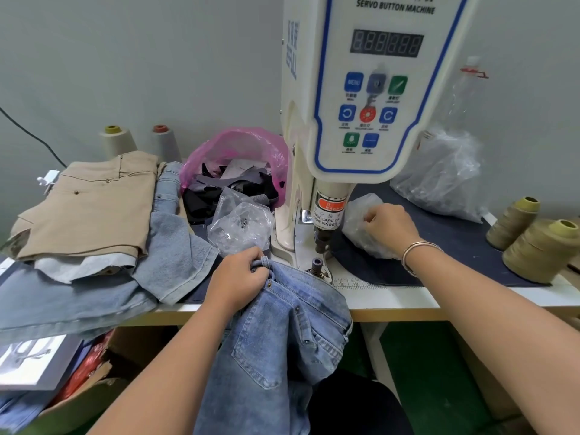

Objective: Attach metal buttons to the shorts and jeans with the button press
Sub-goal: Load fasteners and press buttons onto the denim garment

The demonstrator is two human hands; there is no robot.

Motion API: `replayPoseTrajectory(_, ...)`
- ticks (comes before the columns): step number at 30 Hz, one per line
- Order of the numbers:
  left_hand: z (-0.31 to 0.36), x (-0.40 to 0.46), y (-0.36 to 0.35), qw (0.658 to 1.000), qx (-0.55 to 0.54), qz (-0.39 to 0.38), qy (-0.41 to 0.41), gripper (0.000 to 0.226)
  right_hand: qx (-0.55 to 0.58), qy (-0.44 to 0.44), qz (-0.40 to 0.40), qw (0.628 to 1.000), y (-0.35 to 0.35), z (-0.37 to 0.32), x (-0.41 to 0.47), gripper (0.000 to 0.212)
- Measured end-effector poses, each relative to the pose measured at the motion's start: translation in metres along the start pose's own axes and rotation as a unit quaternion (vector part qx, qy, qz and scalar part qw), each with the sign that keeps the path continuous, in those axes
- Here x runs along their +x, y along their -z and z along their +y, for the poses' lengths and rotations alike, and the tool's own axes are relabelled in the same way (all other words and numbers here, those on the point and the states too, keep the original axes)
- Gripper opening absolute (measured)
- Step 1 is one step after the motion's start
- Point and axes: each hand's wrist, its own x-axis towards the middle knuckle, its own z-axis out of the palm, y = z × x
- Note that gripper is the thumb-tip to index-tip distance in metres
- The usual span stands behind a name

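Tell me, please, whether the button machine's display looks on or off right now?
It looks off: the display on the button machine shows only dim, unlit digit segments, none glowing.

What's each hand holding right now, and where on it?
The left hand grips the jeans at the waistband edge. The right hand has its fingers curled into a small clear plastic bag, at its top.

Press: the button press (361, 89) stands at the table's (392, 301) middle, in front of me.
Left of it: I see folded shorts (91, 205) stacked on jeans (62, 302), a bag of scraps (235, 171) behind.
Near edge: my left hand (238, 281) grips a waistband (284, 277) just before the die (317, 265).
Right: my right hand (390, 227) rests on a plastic bag (361, 224); thread cones (539, 243) further right.
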Motion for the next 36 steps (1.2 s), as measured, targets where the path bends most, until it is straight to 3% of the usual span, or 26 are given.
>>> replayPoseTrajectory(5,0.0,0.0,0.001,1.0,-0.002,-0.006,0.003,0.006,0.21,-0.024,0.132,0.968,0.013,0.007,-0.018,0.012)
replayPoseTrajectory(7,0.0,0.0,0.001,1.0,-0.005,-0.006,0.003,0.005,0.388,-0.042,0.066,0.918,0.007,-0.009,-0.049,0.008)
replayPoseTrajectory(10,0.0,-0.001,0.001,1.0,-0.002,-0.005,0.001,0.01,0.567,-0.061,-0.122,0.812,-0.01,-0.038,-0.093,0.008)
replayPoseTrajectory(13,-0.001,-0.002,0.001,1.0,0.002,0.001,0.001,0.014,0.667,-0.104,-0.179,0.716,-0.018,-0.046,-0.104,0.015)
replayPoseTrajectory(22,0.0,-0.002,0.002,1.0,-0.004,0.003,-0.003,0.016,0.715,-0.15,-0.235,0.641,-0.024,-0.053,-0.106,0.007)
replayPoseTrajectory(25,0.002,-0.003,0.002,1.0,-0.013,-0.001,-0.003,0.006,0.754,-0.185,-0.27,0.57,-0.023,-0.054,-0.107,0.018)
replayPoseTrajectory(28,0.003,-0.003,0.003,1.0,-0.014,-0.004,-0.001,0.005,0.781,-0.219,-0.3,0.502,-0.023,-0.053,-0.107,0.012)
replayPoseTrajectory(36,0.001,-0.002,0.001,1.0,0.0,0.001,0.009,0.017,0.792,-0.222,-0.307,0.48,-0.017,-0.056,-0.11,0.01)
